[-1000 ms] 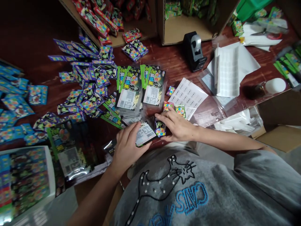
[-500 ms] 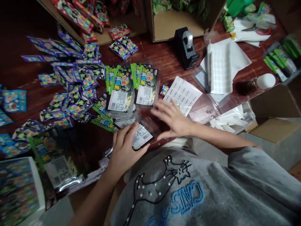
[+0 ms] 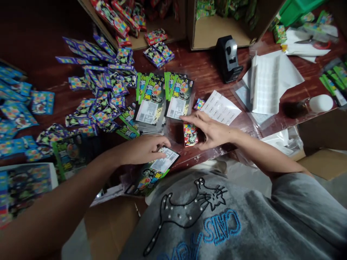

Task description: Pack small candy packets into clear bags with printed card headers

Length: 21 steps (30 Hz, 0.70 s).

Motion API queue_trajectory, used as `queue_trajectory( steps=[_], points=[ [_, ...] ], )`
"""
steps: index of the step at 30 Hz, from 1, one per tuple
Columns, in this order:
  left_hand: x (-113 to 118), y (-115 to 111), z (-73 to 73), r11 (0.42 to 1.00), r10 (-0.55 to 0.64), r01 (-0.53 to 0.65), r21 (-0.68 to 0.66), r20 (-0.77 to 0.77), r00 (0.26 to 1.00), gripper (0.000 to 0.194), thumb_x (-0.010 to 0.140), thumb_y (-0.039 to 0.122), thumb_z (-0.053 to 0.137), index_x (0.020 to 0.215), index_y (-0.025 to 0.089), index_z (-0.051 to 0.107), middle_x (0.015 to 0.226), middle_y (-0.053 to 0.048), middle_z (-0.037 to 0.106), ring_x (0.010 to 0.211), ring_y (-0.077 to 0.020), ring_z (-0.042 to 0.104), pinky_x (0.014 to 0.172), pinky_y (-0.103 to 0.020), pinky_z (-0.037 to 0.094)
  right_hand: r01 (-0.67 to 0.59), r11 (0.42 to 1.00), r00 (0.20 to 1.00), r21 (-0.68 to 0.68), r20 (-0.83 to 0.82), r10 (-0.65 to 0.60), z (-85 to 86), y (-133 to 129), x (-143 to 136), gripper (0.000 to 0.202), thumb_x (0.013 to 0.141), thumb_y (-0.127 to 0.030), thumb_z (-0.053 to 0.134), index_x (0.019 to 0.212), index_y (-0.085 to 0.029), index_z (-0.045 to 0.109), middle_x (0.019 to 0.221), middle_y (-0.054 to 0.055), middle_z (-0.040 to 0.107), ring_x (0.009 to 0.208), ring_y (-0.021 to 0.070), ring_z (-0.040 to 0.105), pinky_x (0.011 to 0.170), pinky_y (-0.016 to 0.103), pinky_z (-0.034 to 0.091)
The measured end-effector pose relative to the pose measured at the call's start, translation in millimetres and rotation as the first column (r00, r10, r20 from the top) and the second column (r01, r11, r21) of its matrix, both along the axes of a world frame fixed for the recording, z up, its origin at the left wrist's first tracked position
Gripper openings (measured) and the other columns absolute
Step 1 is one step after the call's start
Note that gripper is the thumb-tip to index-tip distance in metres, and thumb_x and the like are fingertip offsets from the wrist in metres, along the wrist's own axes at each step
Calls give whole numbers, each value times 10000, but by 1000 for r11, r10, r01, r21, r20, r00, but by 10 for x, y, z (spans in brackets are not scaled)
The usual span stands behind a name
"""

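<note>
My left hand [image 3: 142, 150] is closed on the upper edge of a black and green printed packet [image 3: 149, 177] with a white barcode label, which lies tilted at the table's front edge. My right hand [image 3: 213, 131] curls around a small red candy pack [image 3: 190, 135], thumb on one side and fingers on the other, just above the table. Beyond the hands lie overlapping black and green packets [image 3: 177, 99] in clear sleeves, labels facing up. A tiny purple candy packet [image 3: 199, 104] sits beside a sheet of printed stickers [image 3: 223, 108].
Purple candy packets [image 3: 104, 97] are heaped to the left, with blue packets [image 3: 17, 106] farther out. Cardboard boxes [image 3: 217, 34] stand at the back. A black tape dispenser [image 3: 227, 59], white label sheets [image 3: 265, 85] and a white-capped bottle [image 3: 321, 103] are on the right.
My left hand has turned, and the packet under it now shows its printed front below the label. My right hand, spread and bare before, now holds the red candy pack. The view has shifted left.
</note>
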<state>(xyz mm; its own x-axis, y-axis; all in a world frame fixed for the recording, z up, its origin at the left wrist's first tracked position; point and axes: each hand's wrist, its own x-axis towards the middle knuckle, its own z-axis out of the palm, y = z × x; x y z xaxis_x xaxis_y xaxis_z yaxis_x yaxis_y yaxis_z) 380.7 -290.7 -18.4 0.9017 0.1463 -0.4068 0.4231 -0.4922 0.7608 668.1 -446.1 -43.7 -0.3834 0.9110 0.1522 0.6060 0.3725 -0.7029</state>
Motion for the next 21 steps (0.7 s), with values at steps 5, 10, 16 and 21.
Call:
queue_trajectory(
  steps=[5, 10, 16, 21],
  points=[
    [163, 232, 123, 982, 79, -89, -166, -62, 995, 247, 800, 422, 806, 913, 225, 710, 591, 61, 524, 498, -110, 461, 470, -222, 287, 124, 992, 989, -2, -76, -123, 86, 96, -101, 752, 900, -643, 780, 1461, -193, 563, 1243, 120, 494, 1233, 324, 505, 1132, 570, 496],
    [292, 331, 20, 923, 249, -239, -303, -5, 968, 379, 763, 462, 838, 931, 234, 587, 598, 75, 502, 511, -105, 477, 483, -215, 330, 382, 923, 879, -44, -291, -377, 205, 339, -74, 702, 867, -798, 758, 1169, -210, 523, 1209, 102, 580, 1183, 298, 577, 1088, 529, 536],
    [298, 308, -111, 897, 312, -274, -346, 59, 948, 423, 752, 420, 869, 978, 238, 561, 651, 81, 507, 511, -91, 507, 465, -202, 367, 333, 942, 903, 47, -303, -305, 261, 550, -256, 535, 1155, -591, 371, 1508, -193, 420, 1508, 163, 562, 1405, 271, 557, 1213, 491, 477],
    [178, 248, -162, 810, 492, -428, -401, 69, 868, 569, 679, 369, 932, 998, 251, 476, 915, 9, 663, 690, -153, 706, 578, -269, 577, 291, 956, 939, 16, -195, -283, 174, 493, -327, 404, 1150, -452, 472, 1399, -148, 563, 1275, 146, 720, 1120, 232, 688, 993, 402, 555]
  ],
)
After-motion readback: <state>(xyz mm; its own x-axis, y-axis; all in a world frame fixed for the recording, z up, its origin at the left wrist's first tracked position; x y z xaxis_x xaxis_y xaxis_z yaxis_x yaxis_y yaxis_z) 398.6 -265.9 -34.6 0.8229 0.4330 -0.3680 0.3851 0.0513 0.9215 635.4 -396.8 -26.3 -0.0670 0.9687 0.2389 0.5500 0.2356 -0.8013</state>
